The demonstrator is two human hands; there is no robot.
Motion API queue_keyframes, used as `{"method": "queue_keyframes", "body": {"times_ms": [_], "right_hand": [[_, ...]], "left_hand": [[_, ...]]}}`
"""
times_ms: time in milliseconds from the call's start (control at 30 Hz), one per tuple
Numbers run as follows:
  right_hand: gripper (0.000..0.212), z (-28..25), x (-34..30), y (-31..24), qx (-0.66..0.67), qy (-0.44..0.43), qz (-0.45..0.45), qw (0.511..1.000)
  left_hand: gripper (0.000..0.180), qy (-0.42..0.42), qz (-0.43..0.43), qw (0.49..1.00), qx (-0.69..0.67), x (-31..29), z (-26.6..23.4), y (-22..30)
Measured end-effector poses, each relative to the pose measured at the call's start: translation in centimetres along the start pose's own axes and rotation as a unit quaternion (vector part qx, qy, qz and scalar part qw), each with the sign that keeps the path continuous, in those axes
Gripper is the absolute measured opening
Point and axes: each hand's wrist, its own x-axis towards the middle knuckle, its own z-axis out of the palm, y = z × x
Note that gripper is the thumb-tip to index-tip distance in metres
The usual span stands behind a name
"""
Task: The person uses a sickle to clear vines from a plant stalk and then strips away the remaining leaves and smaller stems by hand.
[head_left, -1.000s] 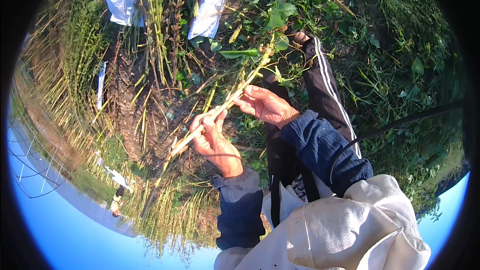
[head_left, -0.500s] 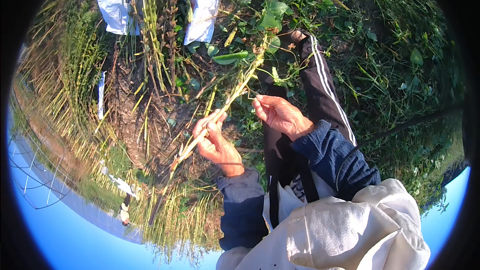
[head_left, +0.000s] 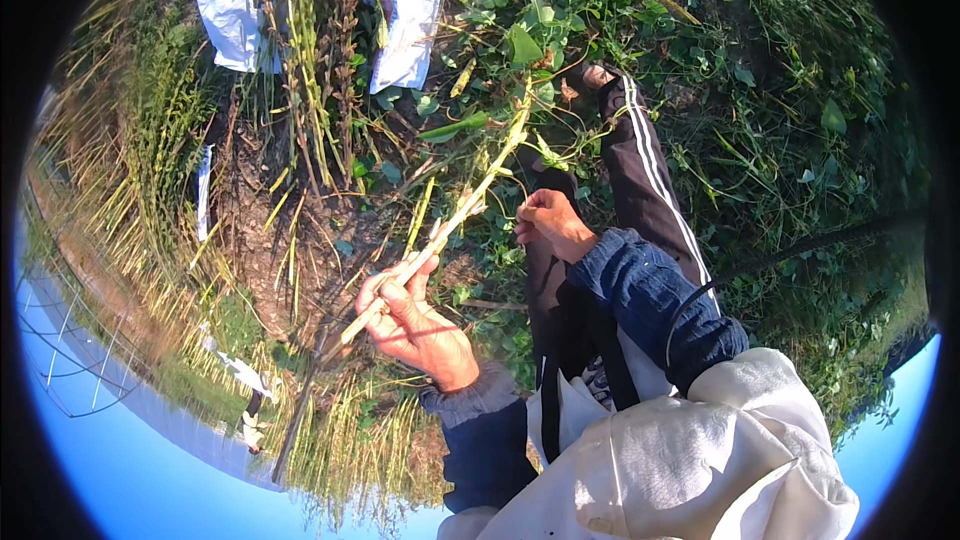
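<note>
A long, pale yellow plant stalk [head_left: 490,177] slants from the lower left up toward green leaves at its far end. Its lower part lies in my left hand [head_left: 425,335], whose fingers and thumb are closed around it. To the right of the stalk, my right hand [head_left: 555,225] is closed in a pinch, a small gap away from it. A thin, curling vine stem [head_left: 519,184] runs from beside the stalk to those fingertips. Broad green leaves [head_left: 525,45] and a green pod-like leaf [head_left: 455,128] surround the stalk's upper end.
White plastic sacks [head_left: 412,15] lie at the far side behind upright cut stalks [head_left: 310,70]. My dark trouser leg [head_left: 640,145] with white stripes stretches over the weeds. At lower left, another person [head_left: 252,425] appears in the distance. A dark, thin rod [head_left: 295,430] slants below the stalk.
My left hand has slid down and left along the stalk. The right hand has shifted slightly right, away from the stalk, and turned. Leaves at the upper end have moved.
</note>
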Motion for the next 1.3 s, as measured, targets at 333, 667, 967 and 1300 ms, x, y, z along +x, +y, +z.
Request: {"method": "queue_keyframes", "body": {"times_ms": [333,667,967,1300], "right_hand": [[0.051,1.0,-1.1,0.1,-0.32,-0.12,-0.003,0.94],[0.046,3.6,-0.1,-16.2,-0.724,-0.245,-0.241,0.598],[0.038,5.7,5.0,-12.3,-0.856,-0.439,-0.002,0.273],[0.023,6.4,7.2,-10.3,-0.777,-0.544,0.139,0.286]], "left_hand": [[0.025,-0.018,-0.009,1.0,-0.011,-0.9,-0.7,0.4],[0.023,-0.131,0.03,0.989,0.068,-3.0,-1.9,-0.7],[0.024,-0.093,0.029,0.994,0.053,-5.3,-1.0,-0.6],[0.027,-0.056,0.011,0.998,0.029,-7.6,-0.4,-1.4]]}}
